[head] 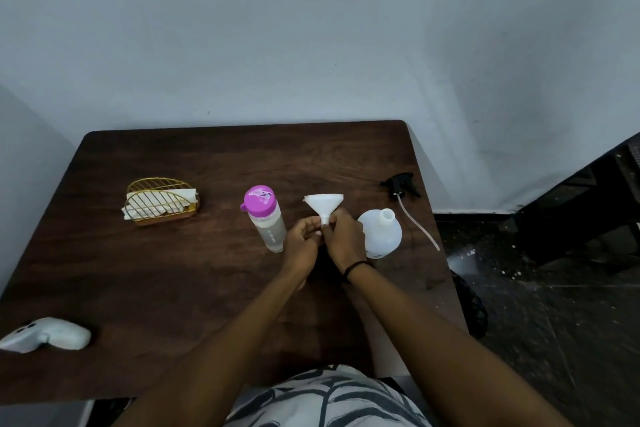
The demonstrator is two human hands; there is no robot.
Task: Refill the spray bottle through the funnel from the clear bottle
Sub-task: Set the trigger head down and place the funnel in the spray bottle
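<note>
Both hands' grip [323, 236] pinched on funnel [323, 203] — dark wooden table [173, 270], grey wall [311, 28]

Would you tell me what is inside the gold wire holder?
White folded napkins show through the gold wire holder; anything beneath them at its base is covered.

— What's over on my far left?
— A gold wire napkin holder [162, 201] with white napkins in it.
— And at the near-left edge of my dark wooden table [173, 288]?
— A white controller [46, 334], lying flat.
</note>
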